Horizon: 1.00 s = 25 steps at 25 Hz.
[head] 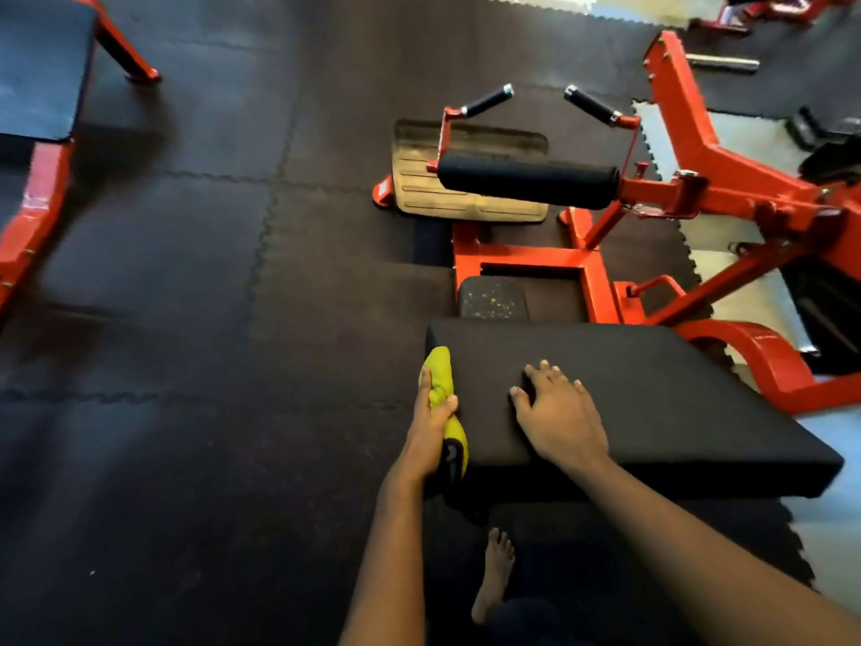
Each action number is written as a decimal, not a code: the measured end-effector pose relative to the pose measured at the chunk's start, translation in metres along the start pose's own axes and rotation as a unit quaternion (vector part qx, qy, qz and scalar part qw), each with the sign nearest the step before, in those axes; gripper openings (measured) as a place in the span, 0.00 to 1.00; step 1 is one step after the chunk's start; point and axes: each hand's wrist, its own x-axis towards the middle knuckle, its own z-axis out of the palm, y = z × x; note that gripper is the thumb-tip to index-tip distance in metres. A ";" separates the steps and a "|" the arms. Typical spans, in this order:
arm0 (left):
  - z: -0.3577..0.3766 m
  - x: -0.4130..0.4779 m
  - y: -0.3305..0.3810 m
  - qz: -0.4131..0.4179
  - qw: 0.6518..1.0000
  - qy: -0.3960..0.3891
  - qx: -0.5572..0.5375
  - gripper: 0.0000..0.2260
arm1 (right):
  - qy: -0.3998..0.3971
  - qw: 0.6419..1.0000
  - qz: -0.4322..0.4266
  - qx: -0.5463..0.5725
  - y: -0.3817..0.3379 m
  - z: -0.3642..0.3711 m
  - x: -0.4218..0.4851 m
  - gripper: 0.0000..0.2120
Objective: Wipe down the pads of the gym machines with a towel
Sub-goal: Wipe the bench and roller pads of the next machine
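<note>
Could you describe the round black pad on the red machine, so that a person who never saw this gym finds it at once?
Find the red machine on the right. Past the flat seat pad under the right hand, the roller pad lies crosswise over the tan footplate. It alone is a thick cylinder; the handles beyond it are thin.

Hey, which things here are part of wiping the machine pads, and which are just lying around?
Job: towel, gripped by left hand; seat pad, under right hand; roller pad.
Lying about: footplate; steel bar; floor mats.
</note>
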 end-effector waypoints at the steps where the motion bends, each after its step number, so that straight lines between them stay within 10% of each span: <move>1: -0.001 -0.006 -0.009 0.017 1.000 -0.008 0.003 0.38 | 0.005 1.000 0.019 -0.008 0.000 0.002 -0.002 0.29; 9: -0.002 0.030 -0.002 0.048 0.993 -0.036 0.105 0.35 | 0.020 0.996 0.081 -0.036 -0.002 0.006 -0.003 0.30; 18: -0.007 -0.002 -0.022 0.067 0.996 -0.056 -0.009 0.39 | -0.070 0.993 -0.049 -0.077 0.027 -0.009 0.007 0.34; 25: -0.015 0.121 0.002 0.044 0.992 -0.008 0.116 0.34 | -0.097 0.991 -0.075 -0.050 0.025 -0.003 0.017 0.38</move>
